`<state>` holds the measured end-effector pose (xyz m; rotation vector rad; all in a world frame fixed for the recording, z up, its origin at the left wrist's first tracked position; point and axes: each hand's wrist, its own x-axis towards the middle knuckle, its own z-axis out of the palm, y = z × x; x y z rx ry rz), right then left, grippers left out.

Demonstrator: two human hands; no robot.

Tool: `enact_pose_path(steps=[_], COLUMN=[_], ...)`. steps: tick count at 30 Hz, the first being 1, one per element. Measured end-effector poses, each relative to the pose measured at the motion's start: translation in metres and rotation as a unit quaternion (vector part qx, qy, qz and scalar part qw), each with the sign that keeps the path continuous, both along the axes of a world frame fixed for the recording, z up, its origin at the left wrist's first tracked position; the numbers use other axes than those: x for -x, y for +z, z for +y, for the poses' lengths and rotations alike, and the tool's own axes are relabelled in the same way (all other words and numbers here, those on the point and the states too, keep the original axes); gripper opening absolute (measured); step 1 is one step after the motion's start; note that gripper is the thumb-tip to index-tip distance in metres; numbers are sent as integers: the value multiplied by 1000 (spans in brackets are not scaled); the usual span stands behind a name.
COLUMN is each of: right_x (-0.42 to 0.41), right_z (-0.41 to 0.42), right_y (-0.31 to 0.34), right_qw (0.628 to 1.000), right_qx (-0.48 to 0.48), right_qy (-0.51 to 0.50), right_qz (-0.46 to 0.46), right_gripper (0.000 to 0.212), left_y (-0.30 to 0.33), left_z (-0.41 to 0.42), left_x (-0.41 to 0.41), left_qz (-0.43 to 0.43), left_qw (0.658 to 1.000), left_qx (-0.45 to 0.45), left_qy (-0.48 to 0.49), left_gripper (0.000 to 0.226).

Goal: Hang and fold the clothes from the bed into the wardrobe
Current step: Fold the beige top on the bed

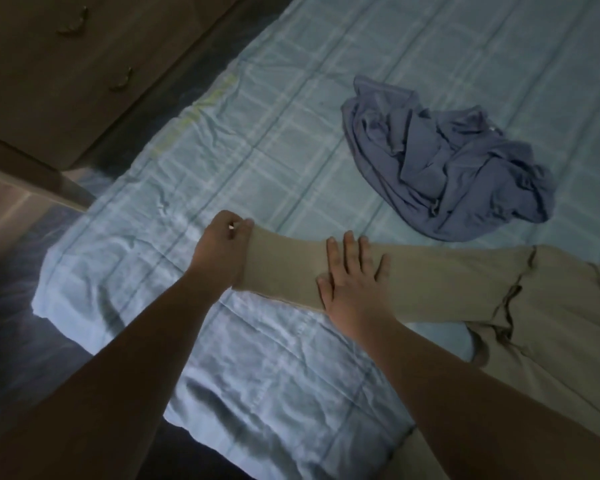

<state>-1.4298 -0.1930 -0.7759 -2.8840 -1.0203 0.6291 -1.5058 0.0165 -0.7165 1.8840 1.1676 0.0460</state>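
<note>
Tan trousers (pixel 444 282) lie flat across the near part of the bed, one leg stretched toward the left. My left hand (pixel 219 247) pinches the hem end of that leg between thumb and fingers. My right hand (pixel 350 275) lies flat on the same leg, fingers spread, pressing the cloth down. A crumpled blue-grey garment (pixel 444 161) sits in a heap farther back on the bed, apart from both hands.
The bed carries a pale blue checked sheet (pixel 257 140) with a wrinkled near-left corner. A brown wooden wardrobe or drawer unit (pixel 49 64) with curved handles stands at the upper left, beside the bed. Dark floor shows along the left and bottom edges.
</note>
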Motion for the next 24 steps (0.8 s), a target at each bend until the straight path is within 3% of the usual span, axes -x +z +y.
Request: enact_pose_path(steps=[7, 11, 13, 17, 24], right_x=[-3, -8, -12, -12, 10], right_z=[-61, -138, -182, -271, -420], right_y=[39, 50, 55, 69, 65], right_qw=[983, 967, 956, 933, 882], right_qx=[-150, -169, -176, -160, -198], right_qy=[-103, -183, -226, -312, -412], right_qz=[-29, -53, -67, -81, -118], right_gripper=[63, 60, 60, 67, 74], left_y=[61, 99, 108, 105, 60], left_z=[-59, -150, -211, -342, -538], left_x=[-59, -124, -152, -188, -208], left_qz=[-218, -272, -270, -233, -146], left_qw=[964, 947, 939, 930, 906], left_qx=[132, 172, 180, 101, 31], left_qy=[77, -23, -112, -266, -395], left_gripper=[28, 9, 6, 10, 22])
